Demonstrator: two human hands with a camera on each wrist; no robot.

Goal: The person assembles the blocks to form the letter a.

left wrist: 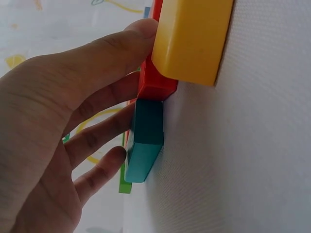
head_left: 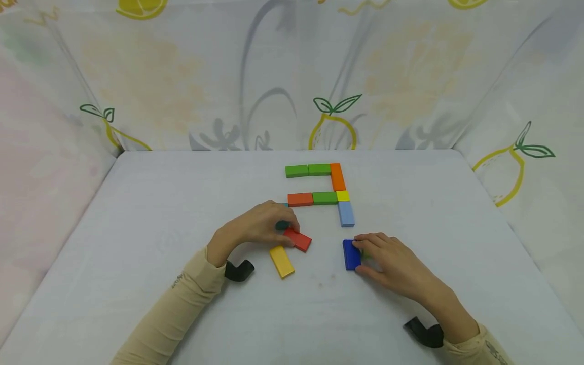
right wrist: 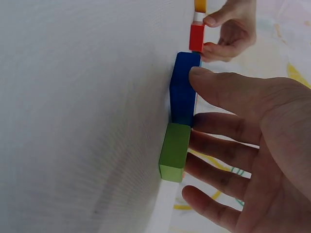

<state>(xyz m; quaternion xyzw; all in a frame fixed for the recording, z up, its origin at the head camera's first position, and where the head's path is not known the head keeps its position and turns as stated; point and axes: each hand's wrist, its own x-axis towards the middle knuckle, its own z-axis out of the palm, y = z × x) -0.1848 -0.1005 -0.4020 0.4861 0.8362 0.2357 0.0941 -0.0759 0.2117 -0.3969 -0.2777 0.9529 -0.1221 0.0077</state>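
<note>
My left hand (head_left: pixel 264 223) pinches a red block (head_left: pixel 301 240) between thumb and fingers. A teal block (left wrist: pixel 146 138) lies beside it, mostly covered by this hand in the head view. Just nearer to me is a yellow-orange block (head_left: pixel 282 262), lying flat. With thumb and index finger at its two ends, my right hand (head_left: pixel 394 263) holds a dark blue block (head_left: pixel 352 255) on the table. A light green block (right wrist: pixel 175 151) sits under the right hand's other fingers, close to the blue one.
Beyond the hands, blocks lie end to end in a bent line: two green ones (head_left: pixel 297 171), an orange one (head_left: pixel 337 177), a small yellow one (head_left: pixel 343 195), a light blue one (head_left: pixel 346 214), another green one (head_left: pixel 325 198) and an orange-red one (head_left: pixel 300 199). White cloth covers the table (head_left: pixel 182 177).
</note>
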